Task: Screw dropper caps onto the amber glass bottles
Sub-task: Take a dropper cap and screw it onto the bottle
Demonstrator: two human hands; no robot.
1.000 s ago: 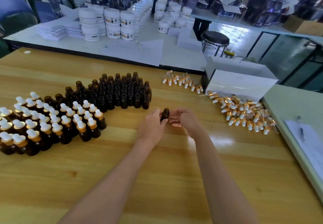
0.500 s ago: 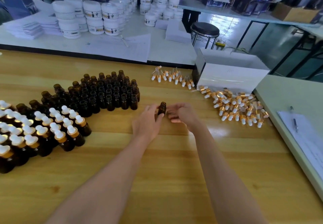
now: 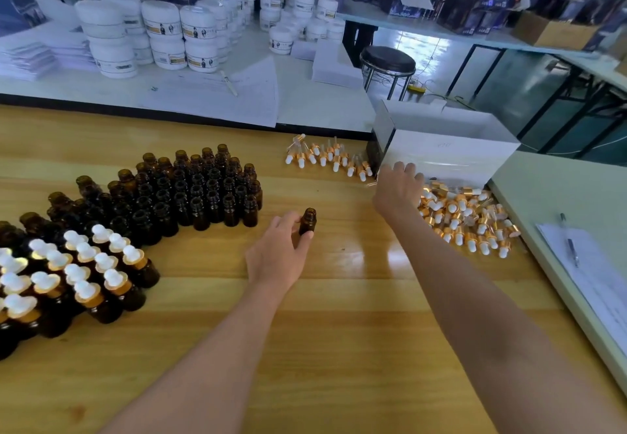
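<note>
Cap-fetching is in hand: the left hand (image 3: 278,257) pinches an uncapped bottle (image 3: 308,220) upright, well left of the box (image 3: 448,159), while the right hand (image 3: 398,186), fingers spread, hovers over the caps (image 3: 468,220) just before the box and must next pinch one.

An open bottle (image 3: 307,220) is being held upright on the table (image 3: 339,332) by the left hand (image 3: 278,257), just right of and before the cluster of uncapped bottles (image 3: 190,193). The capped bottles (image 3: 68,277) are being grouped left of that cluster, nearer the front edge. The right hand (image 3: 398,187) is being held over the left edge of the dropper cap pile (image 3: 464,220), which is lying before the box (image 3: 448,159). A smaller row of dropper caps (image 3: 329,159) is lying left of the box. A pen (image 3: 570,243) is lying on papers (image 3: 597,274) at the far right.
</note>
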